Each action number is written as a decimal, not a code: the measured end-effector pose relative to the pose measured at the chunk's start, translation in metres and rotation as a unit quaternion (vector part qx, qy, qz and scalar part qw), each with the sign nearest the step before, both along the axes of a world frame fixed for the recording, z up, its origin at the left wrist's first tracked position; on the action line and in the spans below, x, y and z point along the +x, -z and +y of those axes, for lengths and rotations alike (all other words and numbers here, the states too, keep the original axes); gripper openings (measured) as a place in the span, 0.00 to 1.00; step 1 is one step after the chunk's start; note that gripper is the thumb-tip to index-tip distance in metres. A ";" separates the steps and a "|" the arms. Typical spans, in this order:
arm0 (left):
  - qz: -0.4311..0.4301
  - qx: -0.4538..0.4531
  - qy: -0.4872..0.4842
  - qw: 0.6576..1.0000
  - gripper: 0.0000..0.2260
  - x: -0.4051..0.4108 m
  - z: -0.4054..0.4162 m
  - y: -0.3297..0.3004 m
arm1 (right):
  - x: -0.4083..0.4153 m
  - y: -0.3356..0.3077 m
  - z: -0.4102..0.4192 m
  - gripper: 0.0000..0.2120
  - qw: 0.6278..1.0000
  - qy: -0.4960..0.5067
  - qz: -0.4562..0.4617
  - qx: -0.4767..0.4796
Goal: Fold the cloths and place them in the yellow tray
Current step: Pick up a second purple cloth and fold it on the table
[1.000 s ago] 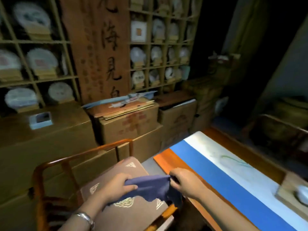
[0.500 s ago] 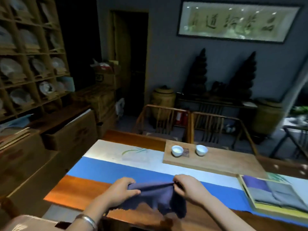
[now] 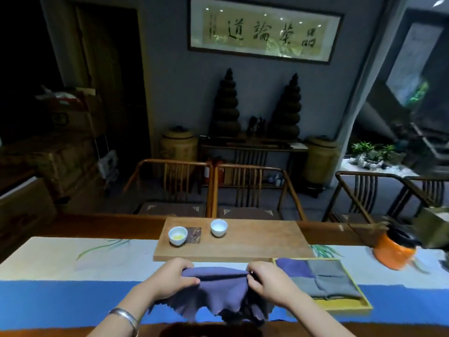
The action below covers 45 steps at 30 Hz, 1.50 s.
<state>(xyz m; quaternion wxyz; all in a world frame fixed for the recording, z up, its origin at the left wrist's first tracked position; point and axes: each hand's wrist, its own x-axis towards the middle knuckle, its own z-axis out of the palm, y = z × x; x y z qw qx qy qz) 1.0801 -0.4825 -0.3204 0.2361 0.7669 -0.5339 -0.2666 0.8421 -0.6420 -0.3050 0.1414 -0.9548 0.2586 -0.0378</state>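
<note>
A purple cloth (image 3: 220, 291) with a zigzag edge hangs between my hands over the blue stripe of the table runner. My left hand (image 3: 170, 278) pinches its upper left corner and my right hand (image 3: 268, 280) pinches its upper right corner, keeping the top edge stretched. Its lower edge droops toward the table. Just right of my right hand lies the yellow tray (image 3: 349, 305), holding a folded purple cloth (image 3: 292, 267) at its far left and folded grey cloths (image 3: 328, 278) beside it.
A wooden tea board (image 3: 255, 239) behind my hands carries two white cups (image 3: 178, 235) (image 3: 219, 227). An orange pot (image 3: 392, 251) stands at the right on the runner. Wooden chairs (image 3: 211, 188) line the table's far side.
My view swung right from the chair and shelves to the table. Both hands carried the purple cloth over the runner, beside the yellow tray, still gripping its top corners.
</note>
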 end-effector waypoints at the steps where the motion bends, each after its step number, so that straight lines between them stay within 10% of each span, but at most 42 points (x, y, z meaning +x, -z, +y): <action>1: 0.007 0.003 -0.005 1.000 0.14 -0.001 -0.013 -0.002 | 0.000 -0.001 -0.013 0.07 1.000 0.007 0.005 -0.001; 30: 0.126 0.125 0.113 0.978 0.16 0.095 -0.128 0.059 | 0.067 0.064 -0.108 0.07 0.981 0.065 0.063 0.173; 45: 0.032 0.031 -0.213 0.976 0.10 0.081 -0.105 0.211 | 0.083 0.213 -0.131 0.10 0.974 0.146 0.021 0.174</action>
